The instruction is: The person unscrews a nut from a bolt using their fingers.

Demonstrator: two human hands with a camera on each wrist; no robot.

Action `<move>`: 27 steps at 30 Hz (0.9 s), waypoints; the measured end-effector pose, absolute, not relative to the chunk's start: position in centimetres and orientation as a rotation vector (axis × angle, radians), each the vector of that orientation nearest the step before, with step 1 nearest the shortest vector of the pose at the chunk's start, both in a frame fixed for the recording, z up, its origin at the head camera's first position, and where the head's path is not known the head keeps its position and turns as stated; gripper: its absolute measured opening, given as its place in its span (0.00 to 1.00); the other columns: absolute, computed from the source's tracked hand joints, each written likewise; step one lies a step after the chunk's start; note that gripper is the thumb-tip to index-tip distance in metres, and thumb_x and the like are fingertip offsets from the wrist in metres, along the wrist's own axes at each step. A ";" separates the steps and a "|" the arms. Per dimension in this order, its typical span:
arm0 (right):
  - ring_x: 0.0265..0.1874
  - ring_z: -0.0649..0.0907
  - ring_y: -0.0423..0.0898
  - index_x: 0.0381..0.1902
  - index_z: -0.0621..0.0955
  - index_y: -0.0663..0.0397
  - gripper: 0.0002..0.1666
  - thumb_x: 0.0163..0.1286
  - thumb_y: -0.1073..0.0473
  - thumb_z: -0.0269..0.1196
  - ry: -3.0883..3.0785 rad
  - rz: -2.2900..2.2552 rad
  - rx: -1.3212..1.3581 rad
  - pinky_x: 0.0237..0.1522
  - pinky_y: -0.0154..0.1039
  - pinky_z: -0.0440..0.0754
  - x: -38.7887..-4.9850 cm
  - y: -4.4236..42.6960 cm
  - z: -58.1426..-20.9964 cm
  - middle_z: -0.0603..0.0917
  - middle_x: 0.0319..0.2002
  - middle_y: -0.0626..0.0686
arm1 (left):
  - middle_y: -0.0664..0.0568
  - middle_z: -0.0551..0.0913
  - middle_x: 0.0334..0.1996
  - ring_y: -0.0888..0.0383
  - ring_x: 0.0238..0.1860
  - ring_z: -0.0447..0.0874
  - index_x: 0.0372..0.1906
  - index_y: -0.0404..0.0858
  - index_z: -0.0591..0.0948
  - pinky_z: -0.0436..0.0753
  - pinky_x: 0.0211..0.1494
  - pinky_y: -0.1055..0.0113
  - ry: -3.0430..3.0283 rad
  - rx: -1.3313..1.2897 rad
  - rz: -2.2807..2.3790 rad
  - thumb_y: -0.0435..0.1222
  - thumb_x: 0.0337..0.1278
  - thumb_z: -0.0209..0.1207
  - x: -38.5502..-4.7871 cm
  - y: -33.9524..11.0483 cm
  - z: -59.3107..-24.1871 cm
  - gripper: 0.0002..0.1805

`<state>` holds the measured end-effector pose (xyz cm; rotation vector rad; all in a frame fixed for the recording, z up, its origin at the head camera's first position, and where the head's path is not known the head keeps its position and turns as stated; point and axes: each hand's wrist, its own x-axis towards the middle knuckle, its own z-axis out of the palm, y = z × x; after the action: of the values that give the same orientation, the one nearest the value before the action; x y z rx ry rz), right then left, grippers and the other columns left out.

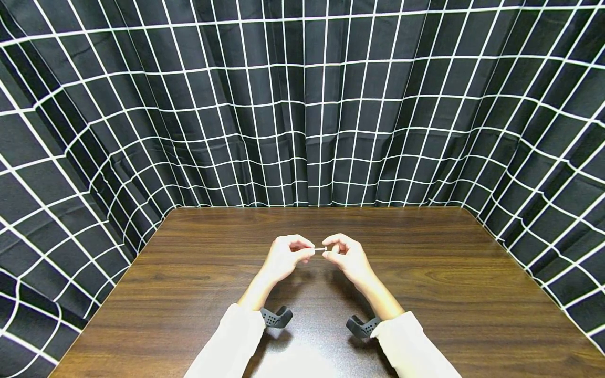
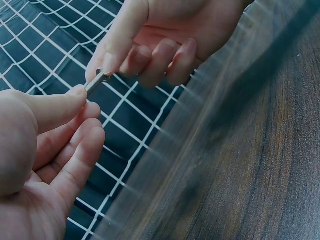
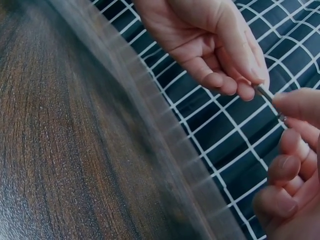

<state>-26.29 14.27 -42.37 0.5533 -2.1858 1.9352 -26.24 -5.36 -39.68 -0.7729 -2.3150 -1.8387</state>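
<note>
A short metal bolt (image 1: 320, 249) is stretched between the two hands, above the table. My left hand (image 1: 284, 257) pinches its plain end between thumb and forefinger. At the other end, the thumb and fingertips of my right hand (image 1: 348, 258) are around the wider part; whether that is a head or a nut is too small to tell. In the left wrist view the shank of the bolt (image 2: 95, 85) shows between the two thumbs. The right wrist view has the bolt (image 3: 265, 93) slanting down toward the right thumb. Both ends are partly covered by fingertips.
A brown wood-grain table (image 1: 212, 252) lies under the hands. Behind it and at both sides hangs a black curtain (image 1: 312, 115) with a white grid. Each wrist wears a dark band, the left one (image 1: 278, 317) and the right one (image 1: 363, 326) near white sleeves.
</note>
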 end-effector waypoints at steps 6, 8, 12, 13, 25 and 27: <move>0.13 0.66 0.37 0.38 0.81 0.66 0.10 0.67 0.62 0.64 -2.300 1.874 0.371 0.15 0.30 0.61 -26.4 14.0 -42.5 0.70 0.14 0.45 | 0.36 0.86 0.30 0.32 0.30 0.83 0.38 0.22 0.81 0.81 0.38 0.40 -2.304 -0.786 -1.844 0.24 0.55 0.63 -26.1 -5.3 -39.5 0.07; 0.14 0.66 0.38 0.34 0.81 0.67 0.13 0.70 0.59 0.61 -2.353 1.840 0.327 0.17 0.30 0.62 -26.2 13.9 -42.0 0.70 0.13 0.45 | 0.36 0.86 0.30 0.32 0.30 0.83 0.37 0.22 0.82 0.81 0.37 0.40 -2.302 -0.793 -1.836 0.24 0.55 0.63 -26.0 -5.3 -39.5 0.07; 0.17 0.68 0.40 0.27 0.81 0.72 0.19 0.73 0.59 0.57 -2.407 1.762 0.321 0.23 0.34 0.64 -25.1 13.5 -40.4 0.70 0.12 0.47 | 0.37 0.86 0.31 0.34 0.30 0.84 0.37 0.23 0.82 0.83 0.36 0.45 -2.305 -0.801 -1.813 0.24 0.55 0.64 -26.0 -5.3 -39.4 0.06; 0.18 0.69 0.41 0.26 0.81 0.72 0.20 0.73 0.60 0.57 -2.412 1.744 0.325 0.25 0.34 0.65 -24.7 13.4 -39.9 0.71 0.12 0.48 | 0.36 0.86 0.31 0.34 0.30 0.84 0.37 0.23 0.82 0.84 0.35 0.46 -2.306 -0.804 -1.805 0.24 0.55 0.63 -26.0 -5.2 -39.4 0.06; 0.19 0.69 0.41 0.15 0.75 0.61 0.22 0.72 0.63 0.57 -2.419 1.763 0.315 0.25 0.34 0.66 -23.9 13.2 -38.9 0.74 0.14 0.49 | 0.38 0.86 0.32 0.36 0.29 0.85 0.37 0.25 0.83 0.84 0.34 0.50 -2.319 -0.796 -1.807 0.25 0.55 0.64 -27.8 -5.1 -41.7 0.06; 0.18 0.68 0.40 0.17 0.75 0.65 0.21 0.71 0.63 0.58 -2.416 1.801 0.307 0.23 0.33 0.64 -24.1 13.3 -39.1 0.74 0.14 0.47 | 0.39 0.87 0.31 0.37 0.28 0.85 0.38 0.27 0.83 0.85 0.34 0.53 -2.315 -0.789 -1.814 0.26 0.55 0.65 -28.2 -5.2 -42.2 0.06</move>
<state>-24.08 13.27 -39.11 0.3069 -2.4162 1.8013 -28.15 -5.16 -42.17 -0.7886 -2.3150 -1.8138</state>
